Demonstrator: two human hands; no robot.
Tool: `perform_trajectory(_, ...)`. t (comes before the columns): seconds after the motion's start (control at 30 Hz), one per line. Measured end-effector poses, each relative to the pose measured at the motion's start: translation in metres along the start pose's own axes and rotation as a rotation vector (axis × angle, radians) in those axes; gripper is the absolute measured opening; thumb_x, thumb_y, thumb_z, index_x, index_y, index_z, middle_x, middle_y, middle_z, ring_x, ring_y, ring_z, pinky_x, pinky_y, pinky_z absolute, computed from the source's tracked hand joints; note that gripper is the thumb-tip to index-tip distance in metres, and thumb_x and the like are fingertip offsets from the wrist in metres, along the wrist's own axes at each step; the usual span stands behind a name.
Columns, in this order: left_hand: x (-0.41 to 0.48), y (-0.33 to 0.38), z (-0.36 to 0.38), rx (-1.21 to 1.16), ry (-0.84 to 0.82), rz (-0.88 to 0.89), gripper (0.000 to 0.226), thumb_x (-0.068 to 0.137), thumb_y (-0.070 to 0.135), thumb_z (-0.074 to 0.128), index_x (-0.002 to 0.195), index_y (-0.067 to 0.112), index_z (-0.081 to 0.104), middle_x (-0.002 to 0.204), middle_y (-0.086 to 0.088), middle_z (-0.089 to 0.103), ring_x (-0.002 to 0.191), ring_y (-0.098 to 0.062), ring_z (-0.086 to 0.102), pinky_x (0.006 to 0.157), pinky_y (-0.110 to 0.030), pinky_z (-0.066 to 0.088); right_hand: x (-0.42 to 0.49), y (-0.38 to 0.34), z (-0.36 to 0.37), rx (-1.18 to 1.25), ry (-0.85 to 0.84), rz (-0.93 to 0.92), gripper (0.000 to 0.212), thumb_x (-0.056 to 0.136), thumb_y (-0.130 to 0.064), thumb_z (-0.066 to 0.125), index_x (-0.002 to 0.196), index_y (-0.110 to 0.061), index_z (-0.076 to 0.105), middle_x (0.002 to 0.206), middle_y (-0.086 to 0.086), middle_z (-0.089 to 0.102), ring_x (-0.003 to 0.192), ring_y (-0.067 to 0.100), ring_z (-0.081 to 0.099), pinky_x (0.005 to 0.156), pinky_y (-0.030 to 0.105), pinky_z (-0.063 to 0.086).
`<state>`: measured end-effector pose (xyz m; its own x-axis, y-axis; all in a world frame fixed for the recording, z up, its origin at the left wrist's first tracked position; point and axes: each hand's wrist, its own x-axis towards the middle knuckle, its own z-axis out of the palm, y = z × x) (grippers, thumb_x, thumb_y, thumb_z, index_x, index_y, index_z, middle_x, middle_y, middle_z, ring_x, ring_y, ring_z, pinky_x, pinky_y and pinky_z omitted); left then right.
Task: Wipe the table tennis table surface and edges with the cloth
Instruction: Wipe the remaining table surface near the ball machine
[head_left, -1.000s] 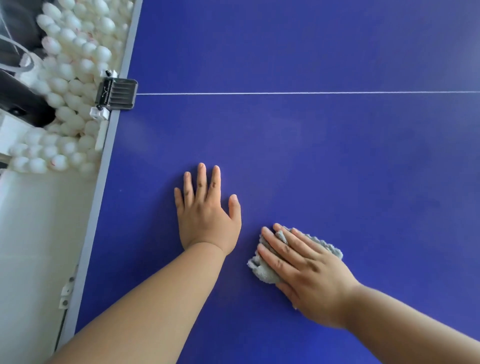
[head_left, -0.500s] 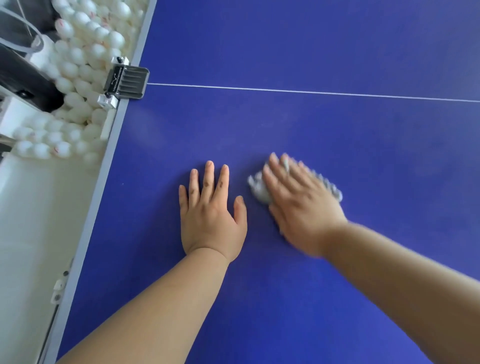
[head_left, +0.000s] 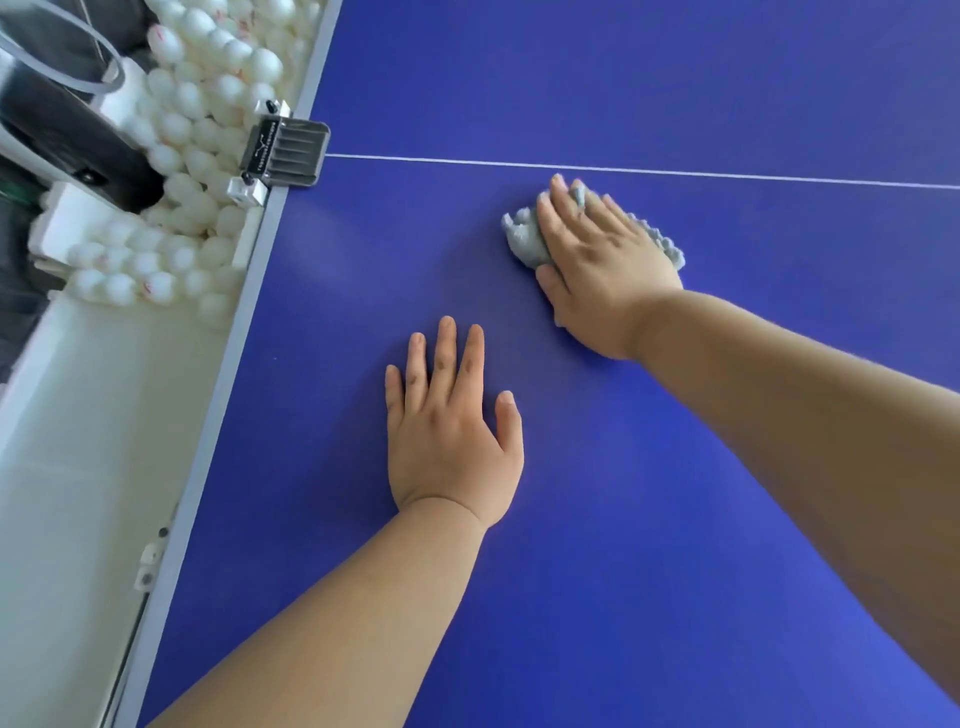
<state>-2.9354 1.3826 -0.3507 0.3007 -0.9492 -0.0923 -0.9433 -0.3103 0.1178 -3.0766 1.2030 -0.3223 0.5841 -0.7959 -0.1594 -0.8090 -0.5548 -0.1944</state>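
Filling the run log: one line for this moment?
phase: surface wipe | right hand: presses cloth near white line | left hand: flat on table

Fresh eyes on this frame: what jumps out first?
The big blue table fills the view, with the right hand pressing a grey cloth just short of its white line. The left hand lies flat nearer the camera. A heap of white balls sits off the table's left edge, beside a black clamp.
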Motion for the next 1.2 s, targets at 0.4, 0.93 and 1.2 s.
perform_trajectory(0.4,-0.002,0.002,-0.003,0.03,-0.061,-0.031,0.079,0.097,0.05,0.013,0.167,0.015,0.003,0.174,0.0,-0.006,0.16,-0.018,-0.006,0.13,-0.046,0.0,0.038,0.005,-0.01,0.045,-0.001,0.068,0.072,0.107,-0.046,0.028,0.166,-0.018,-0.003,0.174,-0.004,-0.005,0.16,0.02,0.0,0.13,0.039,0.007)
perform_trajectory(0.93,0.0,0.004,-0.003,-0.033,-0.007,-0.059,0.076,0.098,0.038,0.032,0.166,0.012,0.009,0.175,0.0,0.0,0.161,-0.018,-0.001,0.13,-0.046,0.001,-0.011,-0.021,0.009,-0.019,0.039,-0.008,0.066,0.108,-0.045,0.026,0.166,-0.021,0.008,0.174,-0.001,0.002,0.16,0.021,0.006,0.127,0.031,-0.001)
perform_trajectory(1.2,-0.021,-0.003,-0.015,-0.228,-0.021,-0.048,0.068,0.102,0.029,0.038,0.164,0.012,0.02,0.174,-0.003,0.008,0.16,-0.019,0.003,0.13,-0.039,0.002,-0.126,-0.08,0.04,0.007,0.004,-0.009,0.065,0.107,-0.046,0.027,0.166,-0.021,0.015,0.174,-0.002,0.009,0.16,0.02,0.008,0.125,0.029,-0.005)
